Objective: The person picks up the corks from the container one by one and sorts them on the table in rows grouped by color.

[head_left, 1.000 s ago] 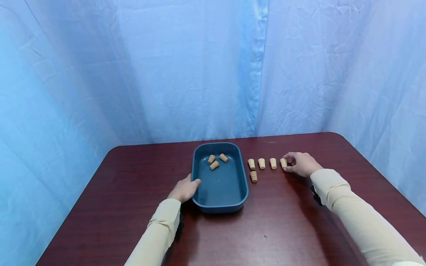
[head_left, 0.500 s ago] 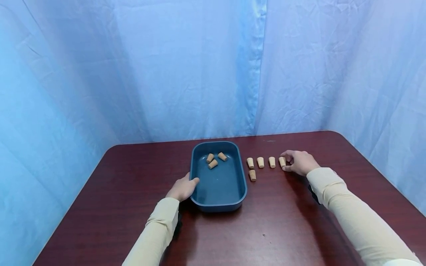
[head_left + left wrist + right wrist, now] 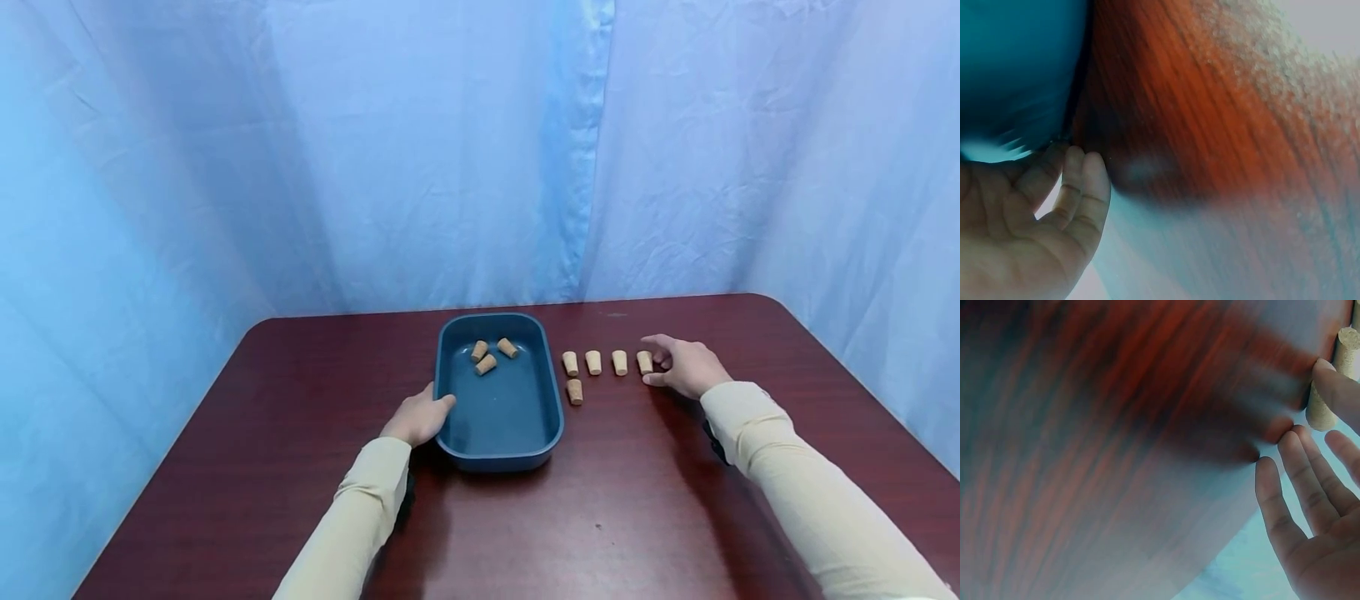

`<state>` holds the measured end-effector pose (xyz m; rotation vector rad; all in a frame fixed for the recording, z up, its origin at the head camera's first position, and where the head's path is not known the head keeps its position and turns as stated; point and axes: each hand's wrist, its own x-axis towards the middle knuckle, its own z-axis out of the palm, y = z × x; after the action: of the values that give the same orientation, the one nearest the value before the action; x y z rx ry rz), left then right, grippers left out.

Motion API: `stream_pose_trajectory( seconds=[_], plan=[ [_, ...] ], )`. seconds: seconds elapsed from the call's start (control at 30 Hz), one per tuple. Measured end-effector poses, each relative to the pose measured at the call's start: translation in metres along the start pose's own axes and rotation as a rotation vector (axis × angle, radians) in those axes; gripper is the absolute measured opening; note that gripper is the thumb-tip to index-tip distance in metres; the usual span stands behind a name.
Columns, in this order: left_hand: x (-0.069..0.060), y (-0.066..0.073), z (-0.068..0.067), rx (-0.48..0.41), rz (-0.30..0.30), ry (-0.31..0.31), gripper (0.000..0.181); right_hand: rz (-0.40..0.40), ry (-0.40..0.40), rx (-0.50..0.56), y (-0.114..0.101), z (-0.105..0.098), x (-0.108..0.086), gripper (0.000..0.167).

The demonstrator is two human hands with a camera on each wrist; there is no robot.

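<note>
My left hand (image 3: 420,415) holds the left side of a dark blue rectangular tray (image 3: 498,457), thumb over the rim and fingers against the outside. Three corks (image 3: 486,364) lie inside the tray, toward its far end. To the right of it, several pale tapered corks (image 3: 593,362) form a row on the table, with one browner cork (image 3: 575,392) in front of the leftmost. My right hand (image 3: 688,368) is beside the rightmost cork (image 3: 645,362), thumb and fingers spread apart around it. In the right wrist view the thumb partly hides a cork (image 3: 1321,415).
The dark red wooden table (image 3: 300,467) has rounded far corners. Pale blue curtains (image 3: 427,167) hang behind it and along both sides.
My right thumb and fingers have spread and let go of the rightmost cork, which stays at the row's end. My left hand stays on the tray; the head view shifts slightly.
</note>
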<state>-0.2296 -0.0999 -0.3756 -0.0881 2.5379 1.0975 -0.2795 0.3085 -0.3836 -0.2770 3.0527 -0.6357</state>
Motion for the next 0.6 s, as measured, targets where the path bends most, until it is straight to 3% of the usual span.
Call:
stream_pose_trajectory(
  seconds=[0.33,0.6],
  plan=[
    [0.0013,-0.0005,0.0002,0.005,-0.010,0.001,0.062,0.002,0.024,0.002,-0.0013,0.0007,-0.0042,0.066],
    [0.0000,0.0000,0.0004,0.008,-0.016,-0.001,0.062,0.019,-0.046,0.076,-0.0017,-0.0012,-0.0082,0.078]
  ],
)
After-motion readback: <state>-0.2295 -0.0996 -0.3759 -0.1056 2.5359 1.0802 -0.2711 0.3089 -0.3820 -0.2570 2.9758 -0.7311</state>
